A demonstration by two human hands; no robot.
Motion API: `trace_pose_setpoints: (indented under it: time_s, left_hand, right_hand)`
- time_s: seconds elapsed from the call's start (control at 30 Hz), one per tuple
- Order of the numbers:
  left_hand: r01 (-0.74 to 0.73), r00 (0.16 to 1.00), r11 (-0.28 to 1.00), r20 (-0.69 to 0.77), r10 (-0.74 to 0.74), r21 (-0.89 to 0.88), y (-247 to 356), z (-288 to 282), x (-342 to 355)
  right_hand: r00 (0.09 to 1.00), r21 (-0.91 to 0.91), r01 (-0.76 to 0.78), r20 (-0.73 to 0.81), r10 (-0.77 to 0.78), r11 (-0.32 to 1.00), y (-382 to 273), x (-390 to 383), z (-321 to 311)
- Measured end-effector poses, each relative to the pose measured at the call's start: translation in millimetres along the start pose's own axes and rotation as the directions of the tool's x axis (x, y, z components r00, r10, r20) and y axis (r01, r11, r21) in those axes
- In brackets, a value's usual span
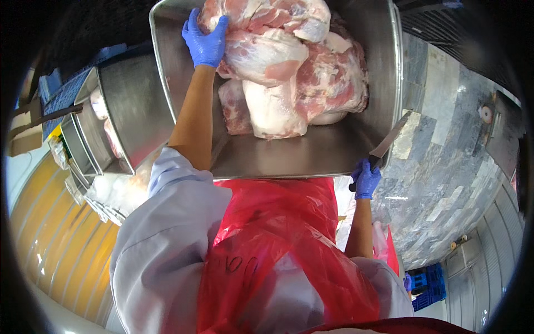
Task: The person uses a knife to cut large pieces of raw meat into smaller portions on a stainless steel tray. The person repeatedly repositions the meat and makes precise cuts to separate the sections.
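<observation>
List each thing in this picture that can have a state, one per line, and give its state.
Meat: raw, piled
Tub: open, partly filled
Left hand: gloved, thumb and fingers spread, against the meat
Right hand: gloved, closed around the knife's handle
Knife: held, blade bare and slanted
Apron: worn, creased
Side tub: open

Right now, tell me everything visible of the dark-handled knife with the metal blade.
The dark-handled knife with a tapering metal blade is held in the blue-gloved right hand, whose fingers wrap its handle; the butt end shows beside them. The blade looks grey and ends in a point, aimed up and to the right in the picture, across the near right corner of the grey metal tub, with grey floor tiles behind. It is apart from the raw pink meat; I can't tell whether it touches the tub's rim.
</observation>
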State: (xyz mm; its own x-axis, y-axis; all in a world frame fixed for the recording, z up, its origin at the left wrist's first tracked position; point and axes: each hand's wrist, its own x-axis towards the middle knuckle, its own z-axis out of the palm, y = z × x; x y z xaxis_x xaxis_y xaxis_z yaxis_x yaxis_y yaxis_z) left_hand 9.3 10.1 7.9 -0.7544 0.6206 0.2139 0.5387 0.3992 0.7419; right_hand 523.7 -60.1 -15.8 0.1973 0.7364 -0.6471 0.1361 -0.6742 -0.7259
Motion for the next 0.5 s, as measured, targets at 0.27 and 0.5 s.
trace_pose_setpoints:
  time_s: [0.27, 0.5]
  left_hand:
    - [0.057, 0.994, 0.949, 0.111, -0.024, -0.309, -47, -23, -35]
    - [-0.405, 0.908, 0.831, 0.275, 0.317, 0.382, 16, -26, -18]
  right_hand:
    - [0.993, -0.041, -0.113, -0.030, 0.112, 0.993, 19, -20, -13]
    - [0.994, -0.015, -0.105, 0.026, 0.105, 0.994, 14, -23, -14]
